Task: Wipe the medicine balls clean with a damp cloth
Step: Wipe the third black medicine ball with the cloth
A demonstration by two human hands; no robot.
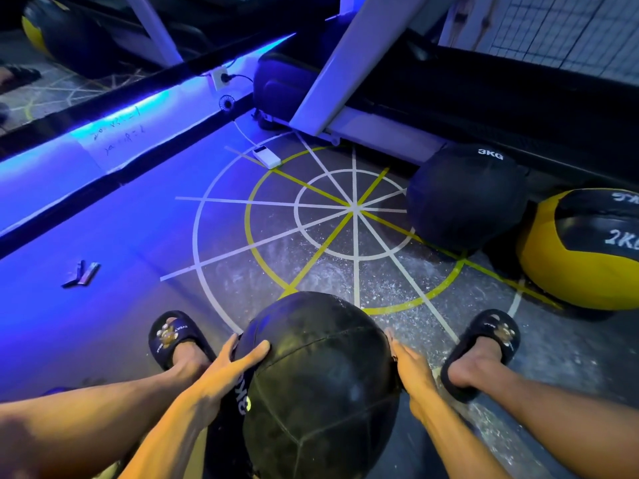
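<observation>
There the person sat, the big black panelled leather medicine ball [321, 385] on the floor between both slippered feet, marked 3KG. The left hand [228, 368] cupped its side, thumb spread over the top; the right hand [409, 366] pressed flat against the other flank, fingers straight. No cloth showed. The ball looked weighty, its slightly slack, smooth skin likely slick when damp, so two palms low on opposite sides seemed the safest hold.
</observation>
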